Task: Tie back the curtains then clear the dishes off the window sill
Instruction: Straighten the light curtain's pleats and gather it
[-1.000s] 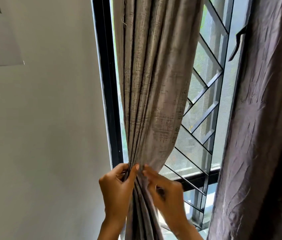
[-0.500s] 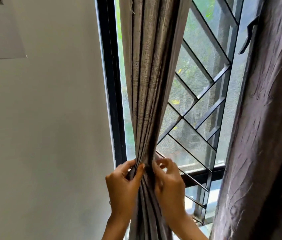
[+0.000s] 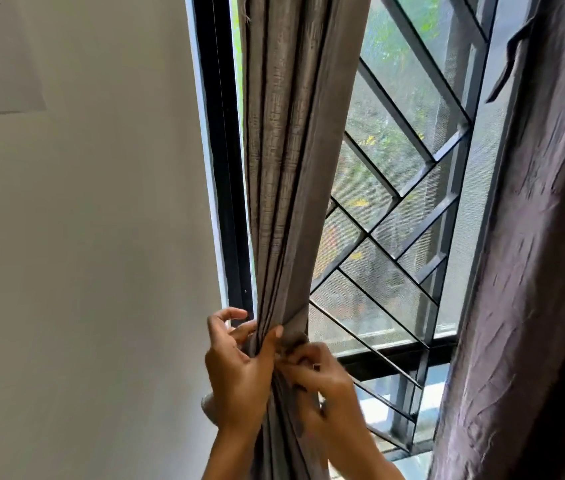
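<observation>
Two hands gather the grey curtain (image 3: 288, 174) at the window's left edge: left hand (image 3: 239, 372) grips the bunched folds, right hand (image 3: 322, 382) pinches them. Tie unfinished; dark curtain (image 3: 533, 271) loose; dishes unseen.

White wall (image 3: 83, 237) — black-framed, grilled window (image 3: 395, 188)

Two curtains (image 3: 288, 168), two hands (image 3: 239, 372), perhaps one tie-back (image 3: 296, 336)
</observation>
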